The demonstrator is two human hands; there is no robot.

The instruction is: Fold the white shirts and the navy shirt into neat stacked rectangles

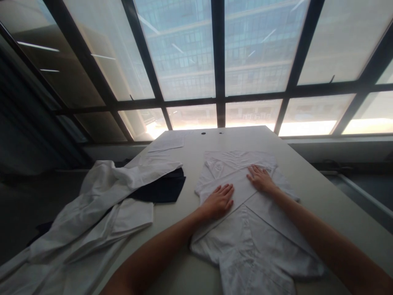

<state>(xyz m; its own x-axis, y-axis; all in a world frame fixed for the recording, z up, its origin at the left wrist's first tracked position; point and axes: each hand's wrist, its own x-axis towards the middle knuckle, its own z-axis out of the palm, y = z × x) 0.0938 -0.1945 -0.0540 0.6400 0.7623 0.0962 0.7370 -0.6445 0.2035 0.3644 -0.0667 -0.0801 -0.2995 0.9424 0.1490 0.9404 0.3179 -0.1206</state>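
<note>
A white buttoned garment (pixel 245 241), looking like a shirt or coat, lies on the pale table (pixel 310 200) with its sleeves folded across it. My left hand (pixel 218 201) rests flat on the folded cloth, left of the middle, fingers stretched out. Farther up and to the right, my right hand (pixel 259 178) lies palm down on the same garment with its fingers spread. Neither hand grips the cloth. The near end of the garment runs out of the bottom of the view.
More white clothing (pixel 92 217) is heaped along the table's left edge. Dark navy cloth (pixel 164 188) sticks out from under it. Sheets of paper (pixel 167 141) lie at the far left of the table. Large dark-framed windows (pixel 218 61) stand beyond the far end.
</note>
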